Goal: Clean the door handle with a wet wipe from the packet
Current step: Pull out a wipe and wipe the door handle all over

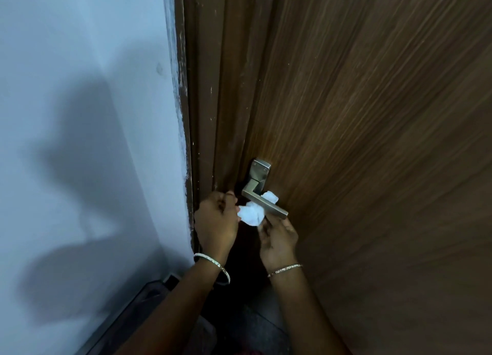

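A square-section metal door handle [274, 209] with a steel backplate [260, 171] sticks out from the brown wooden door [372, 141]. A crumpled white wet wipe [251, 215] is looped under the lever, and a second bit of it shows behind the bar. My left hand [216, 221] pinches the wipe's left end beside the handle. My right hand [278, 241] pinches its lower right end just below the lever. The wipe packet is not in view.
A pale wall [80, 114] with dark shadows fills the left side. The brown door frame [202, 114] runs between wall and door. A dark object [149, 298] lies on the floor at the lower left.
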Motion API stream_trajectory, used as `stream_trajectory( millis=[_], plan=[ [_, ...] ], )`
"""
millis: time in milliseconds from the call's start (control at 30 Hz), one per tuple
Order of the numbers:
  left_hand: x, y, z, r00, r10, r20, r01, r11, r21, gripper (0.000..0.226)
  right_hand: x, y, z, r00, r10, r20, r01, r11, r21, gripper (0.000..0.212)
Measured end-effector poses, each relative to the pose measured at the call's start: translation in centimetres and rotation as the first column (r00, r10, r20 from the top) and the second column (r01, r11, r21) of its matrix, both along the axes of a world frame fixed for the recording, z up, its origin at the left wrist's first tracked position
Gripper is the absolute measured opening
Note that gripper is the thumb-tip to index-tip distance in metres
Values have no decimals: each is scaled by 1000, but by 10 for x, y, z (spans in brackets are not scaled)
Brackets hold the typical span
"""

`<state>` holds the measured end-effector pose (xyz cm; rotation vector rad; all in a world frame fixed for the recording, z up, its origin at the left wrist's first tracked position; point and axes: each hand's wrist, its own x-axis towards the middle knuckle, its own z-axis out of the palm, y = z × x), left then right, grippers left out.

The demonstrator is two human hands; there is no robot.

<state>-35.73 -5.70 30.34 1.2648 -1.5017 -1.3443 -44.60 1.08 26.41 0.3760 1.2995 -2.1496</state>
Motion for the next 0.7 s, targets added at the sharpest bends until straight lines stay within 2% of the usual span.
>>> stream_trajectory(
  millis=[67,133,167,233,333,367,433,467,567,700],
  plan=[
    [4,2,8,994,54,99,-30,974,-225,17,3,-10,0,976,78,204,-64,995,-75,13],
    [6,4,18,989,66,135,-16,940,-342,18,8,-21,0,935,173,311,-130,980,-153,9],
    [7,3,21,989,31,143,28,920,-391,24,8,-27,1,919,206,336,-153,972,-179,10],
    [9,-2,24,964,-127,234,229,843,-486,34,6,-39,0,895,249,371,-181,961,-210,8],
    [9,-6,26,806,-323,496,561,682,-469,44,1,-43,-1,893,291,344,-238,953,-187,15],
    [8,-5,26,762,-331,557,612,648,-452,45,1,-41,-3,897,328,296,-265,936,-232,18],
    [4,-1,22,705,-277,653,659,597,-458,45,0,-37,-3,911,350,217,-310,930,-198,23],
    [2,0,21,686,-246,685,671,576,-466,46,-4,-35,-3,902,347,256,-296,930,-217,21],
    [3,1,16,674,-220,705,674,573,-466,50,-14,-33,-4,831,343,438,-230,929,-291,20],
    [5,7,12,675,-216,705,659,606,-445,56,-22,-21,-8,844,249,476,-94,941,-325,12]
  ],
)
